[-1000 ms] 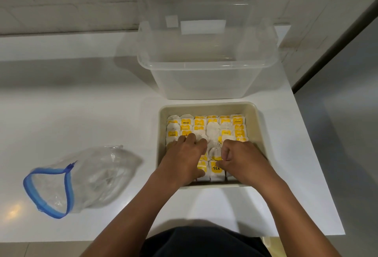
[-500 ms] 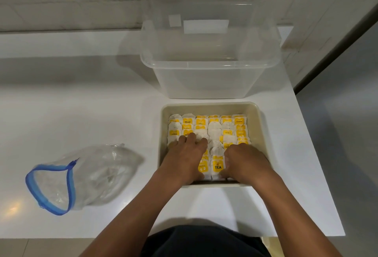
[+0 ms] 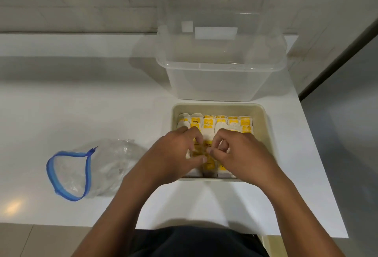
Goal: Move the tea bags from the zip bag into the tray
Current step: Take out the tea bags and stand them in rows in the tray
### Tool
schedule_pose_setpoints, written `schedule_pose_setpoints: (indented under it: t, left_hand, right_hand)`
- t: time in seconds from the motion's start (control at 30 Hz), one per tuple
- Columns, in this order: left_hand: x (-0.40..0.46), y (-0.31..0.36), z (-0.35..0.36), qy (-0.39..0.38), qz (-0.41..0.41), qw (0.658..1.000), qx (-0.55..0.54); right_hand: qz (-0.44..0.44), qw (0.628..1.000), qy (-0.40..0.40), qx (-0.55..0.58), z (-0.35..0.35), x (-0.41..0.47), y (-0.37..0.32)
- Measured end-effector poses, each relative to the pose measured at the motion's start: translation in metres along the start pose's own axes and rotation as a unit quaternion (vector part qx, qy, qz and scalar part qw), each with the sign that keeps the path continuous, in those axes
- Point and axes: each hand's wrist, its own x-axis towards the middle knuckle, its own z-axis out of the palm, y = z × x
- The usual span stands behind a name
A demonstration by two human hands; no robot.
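Both hands have drawn together mid-tray: left hand [image 3: 176, 154] and right hand [image 3: 237, 154], fingers curled, pinch yellow-labelled white tea bags [image 3: 208, 123] in the beige square plastic tray [image 3: 266, 134]. Judged step: tidying rows; next, check the crumpled clear blue-zippered bag [image 3: 98, 166], lower left.

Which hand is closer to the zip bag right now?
Left. The left hand is over the tray's left half, on the side toward the zip bag; the right hand is farther right.

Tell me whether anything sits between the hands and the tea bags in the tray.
Nothing visible does. The left hand and right hand are already down in the tray, fingers curled directly onto the tea bags. The zip bag lies apart to the left, and the clear tub stands behind the tray.
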Motion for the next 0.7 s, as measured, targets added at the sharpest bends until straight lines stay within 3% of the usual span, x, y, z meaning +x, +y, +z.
schedule_pose_setpoints:
  t: [0.13,0.33,0.5,0.7]
  left_hand:
    - [-0.038,-0.013,-0.021,0.079,-0.004,0.996,-0.044]
    - [-0.106,-0.054,-0.043,0.148,-0.069,0.984,-0.072]
    - [-0.167,-0.094,-0.061,0.21,-0.124,0.964,-0.108]
    - [-0.2,-0.15,-0.07,0.278,-0.115,0.951,-0.076]
  right_hand:
    - [-0.079,0.991,-0.023,0.103,0.007,-0.009,-0.041]
    - [-0.137,0.977,-0.063,0.153,0.051,-0.014,-0.107]
    - [-0.153,0.969,-0.09,0.172,0.094,-0.018,-0.166]
    - [-0.128,0.971,-0.098,0.178,0.135,-0.021,-0.214]
